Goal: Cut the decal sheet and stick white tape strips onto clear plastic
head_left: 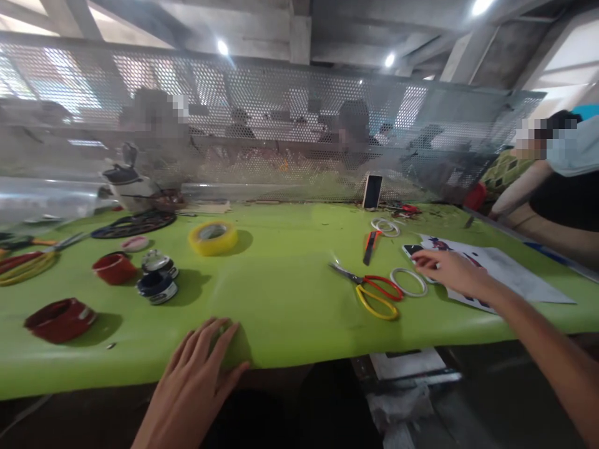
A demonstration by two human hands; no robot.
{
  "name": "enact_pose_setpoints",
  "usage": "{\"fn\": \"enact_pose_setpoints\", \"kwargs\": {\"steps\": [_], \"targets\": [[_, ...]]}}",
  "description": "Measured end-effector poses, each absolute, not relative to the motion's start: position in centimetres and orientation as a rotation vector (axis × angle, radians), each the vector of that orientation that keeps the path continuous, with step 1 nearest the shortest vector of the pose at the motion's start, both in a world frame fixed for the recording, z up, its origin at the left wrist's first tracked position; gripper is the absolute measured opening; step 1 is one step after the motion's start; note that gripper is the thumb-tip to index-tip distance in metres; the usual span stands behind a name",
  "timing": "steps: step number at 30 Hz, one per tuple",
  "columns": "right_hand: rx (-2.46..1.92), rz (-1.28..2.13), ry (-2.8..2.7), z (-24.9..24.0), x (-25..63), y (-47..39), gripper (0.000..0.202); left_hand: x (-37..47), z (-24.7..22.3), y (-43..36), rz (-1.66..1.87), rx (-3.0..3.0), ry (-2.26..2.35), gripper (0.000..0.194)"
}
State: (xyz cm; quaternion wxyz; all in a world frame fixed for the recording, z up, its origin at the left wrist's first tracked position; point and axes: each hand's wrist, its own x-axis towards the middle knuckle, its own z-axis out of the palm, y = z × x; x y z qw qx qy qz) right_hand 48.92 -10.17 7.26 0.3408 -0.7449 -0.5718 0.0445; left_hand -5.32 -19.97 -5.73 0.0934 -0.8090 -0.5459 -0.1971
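My left hand (194,371) lies at the front edge of the green table (281,280), its fingers spread and holding nothing. On the right, my right hand (449,269) is over a phone-like object (412,249) and printed paper sheets (519,274). Its fingers are bent, and what they hold, if anything, is hidden. Left of that hand lie a white ring (409,282) and scissors (374,293) with red and yellow handles. Beyond them are an orange and black cutter (371,247) and a coil of white cord (386,227).
Yellow tape (213,239), a red roll (60,320), a red cup-like item (113,268) and small jars (158,285) stand on the left. A phone (372,191) leans near the perforated screen (281,137). A person (556,168) is at the far right.
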Motion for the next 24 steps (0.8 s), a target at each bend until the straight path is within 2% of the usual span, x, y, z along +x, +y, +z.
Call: {"fn": "enact_pose_setpoints", "kwargs": {"steps": [2,5,7,11,17,21,24], "targets": [[-1.976,0.199,-1.644,5.0,46.5,-11.1,0.026,-5.7,-5.6,-20.6,-0.600,-2.349,-1.627,0.057],[-2.035,0.184,-1.726,2.8,44.7,-12.3,0.010,-5.7,-5.4,-21.8,-0.648,-2.316,-1.534,0.056],[-2.022,0.168,-1.737,2.3,44.3,-12.9,0.014,-5.1,-5.3,-22.2,-0.654,-2.367,-1.388,0.057],[-1.922,0.180,-1.654,2.0,44.1,-14.1,0.007,-2.9,-5.6,-21.8,-0.538,-2.458,-1.283,0.064],[-1.678,0.161,-1.168,1.5,41.4,-17.5,0.027,-1.4,-6.8,-20.1,-0.585,-2.489,-1.367,0.065],[-1.380,0.505,-1.020,1.5,34.6,-20.1,0.040,-0.9,-5.6,-20.6,-0.775,-2.661,-1.426,0.058],[-1.218,0.848,-1.003,1.2,28.1,-21.7,0.043,0.6,-3.3,-22.8,-1.187,-2.765,-1.620,0.051]]}}
